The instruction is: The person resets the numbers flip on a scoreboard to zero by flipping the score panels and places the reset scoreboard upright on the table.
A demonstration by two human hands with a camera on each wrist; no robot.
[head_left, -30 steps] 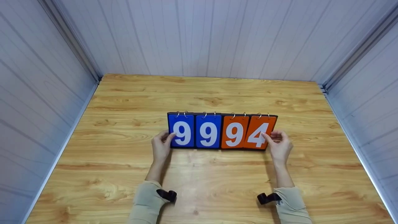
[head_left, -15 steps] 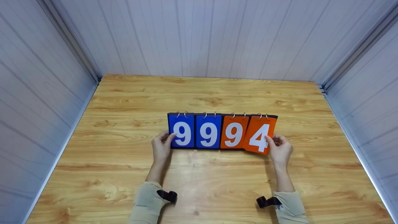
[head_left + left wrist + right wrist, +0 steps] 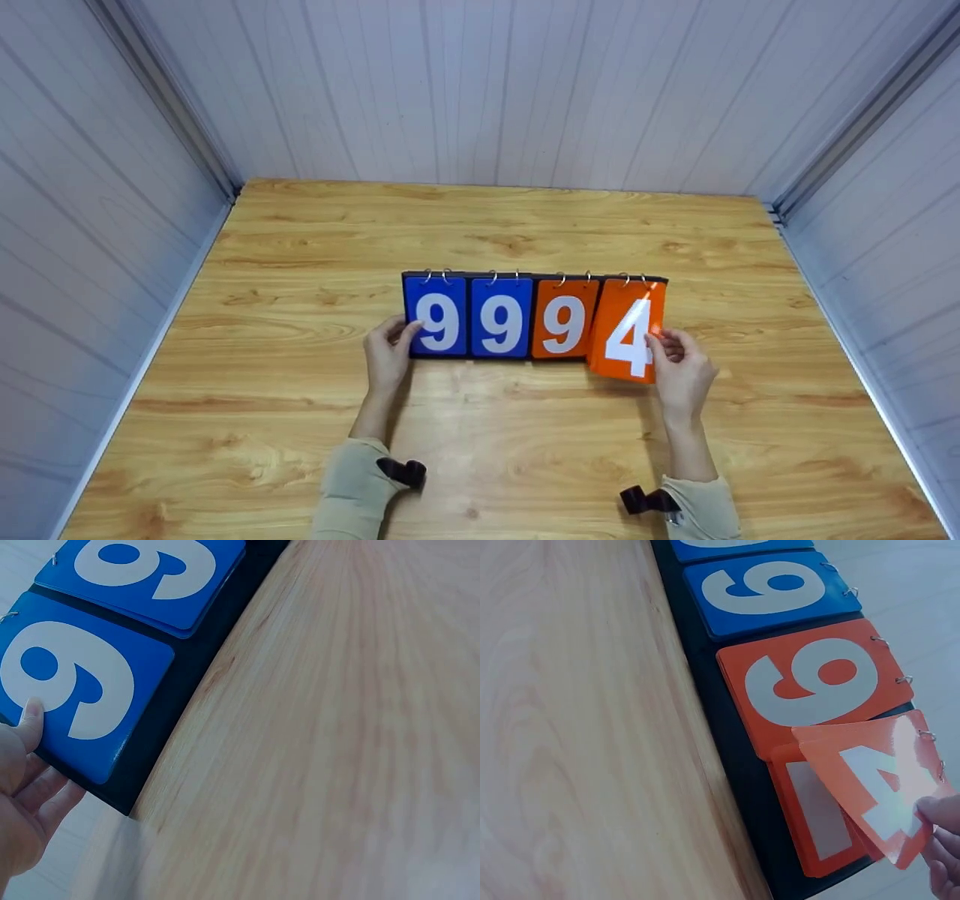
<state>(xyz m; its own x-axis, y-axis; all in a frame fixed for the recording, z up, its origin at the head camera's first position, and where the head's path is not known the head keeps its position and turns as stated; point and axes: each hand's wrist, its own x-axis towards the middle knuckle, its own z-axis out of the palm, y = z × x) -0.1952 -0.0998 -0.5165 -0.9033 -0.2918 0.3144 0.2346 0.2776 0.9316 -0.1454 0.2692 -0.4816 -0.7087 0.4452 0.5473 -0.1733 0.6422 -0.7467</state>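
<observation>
A flip scoreboard point(image 3: 532, 315) with a black backing leans on the table, showing two blue 9 cards, an orange 9 card point(image 3: 563, 319) and an orange 4 card point(image 3: 626, 334). My left hand point(image 3: 388, 356) grips the board's left edge, thumb over the outer blue card point(image 3: 79, 682) and fingers behind. At the other end, my right hand point(image 3: 682, 375) pinches the 4 card by its right edge between thumb and fingers. In the right wrist view this card is swung away from the board, baring another orange card point(image 3: 799, 832) with a partly hidden white figure.
The scoreboard stands near the middle of a wood-grain table point(image 3: 495, 450). Pale panel walls point(image 3: 480, 90) enclose the table at the back and both sides. Metal rings point(image 3: 634, 279) join the cards to the board's top edge.
My right hand has drawn the lower edge of the orange 4 card toward me, off the board, and moved slightly down and right. My left hand keeps its place on the board.
</observation>
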